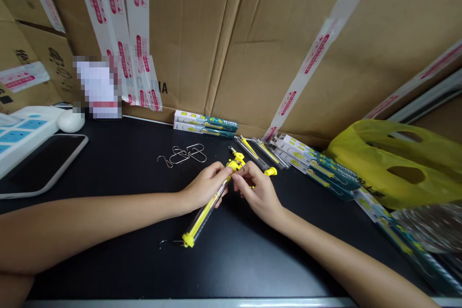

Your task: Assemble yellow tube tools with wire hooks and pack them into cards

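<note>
My left hand (207, 184) is wrapped round a clear tubular spring scale (204, 216) with yellow end parts. The tube slants, its lower end toward me, and a metal hook (164, 242) juts left from that end. Right at the upper yellow end, my right hand (258, 192) has its fingers pinched together; what lies between them is too small and hidden to name. Just beyond the hands is a loose yellow fitting (238, 156). A yellow cap (270, 172) lies beside my right hand. Several bent wire hooks (182, 153) lie to the left.
Boxed spring scales (205, 125) stand at the back, with more boxes (321, 168) at right. Clear tubes with yellow inserts (262, 151) lie between. A yellow plastic bag (390, 159) is far right; a phone (43, 161) and power strip (25, 134) are left. Cardboard (187, 33) walls the back.
</note>
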Demonstrator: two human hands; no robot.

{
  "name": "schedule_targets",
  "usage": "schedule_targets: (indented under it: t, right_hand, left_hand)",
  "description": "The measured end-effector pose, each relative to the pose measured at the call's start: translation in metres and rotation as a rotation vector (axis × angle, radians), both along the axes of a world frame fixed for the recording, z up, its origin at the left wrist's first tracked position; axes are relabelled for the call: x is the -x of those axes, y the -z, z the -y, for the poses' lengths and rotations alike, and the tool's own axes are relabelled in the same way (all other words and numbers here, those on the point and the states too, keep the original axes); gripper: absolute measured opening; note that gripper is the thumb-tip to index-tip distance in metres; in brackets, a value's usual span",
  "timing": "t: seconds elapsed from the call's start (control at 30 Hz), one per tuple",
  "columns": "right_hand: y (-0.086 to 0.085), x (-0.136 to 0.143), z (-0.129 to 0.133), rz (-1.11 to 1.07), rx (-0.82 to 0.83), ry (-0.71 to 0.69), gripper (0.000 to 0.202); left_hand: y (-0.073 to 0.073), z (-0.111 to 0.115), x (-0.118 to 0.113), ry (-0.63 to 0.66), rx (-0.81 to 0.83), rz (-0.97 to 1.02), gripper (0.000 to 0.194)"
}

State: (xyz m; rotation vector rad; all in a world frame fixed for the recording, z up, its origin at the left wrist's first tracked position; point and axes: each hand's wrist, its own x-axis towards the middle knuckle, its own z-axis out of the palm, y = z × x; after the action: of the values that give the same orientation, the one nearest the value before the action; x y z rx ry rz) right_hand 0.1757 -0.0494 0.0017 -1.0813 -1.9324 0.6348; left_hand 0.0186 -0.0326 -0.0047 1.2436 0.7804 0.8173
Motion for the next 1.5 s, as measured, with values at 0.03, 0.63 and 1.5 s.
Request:
schedule_targets:
  t: [0.03,0.63,1.5]
  right_hand:
    - [0.0,0.0,-0.001,0.005,0.0,0.004,0.021]
    - [0.0,0.003,-0.007,0.062,-0.027,0.042,0.024]
    - [-0.003,-0.002,-0.026,-0.334,0.262,-0.348,0.02]
  left_hand:
    - [0.0,0.0,0.0,-0.013,0.014,0.004,0.028]
    - [-0.006,0.0,0.001,-0.013,0.083,-0.015,0.023]
    - [-0.012,-0.013,0.007,0.16,0.393,0.228,0.04]
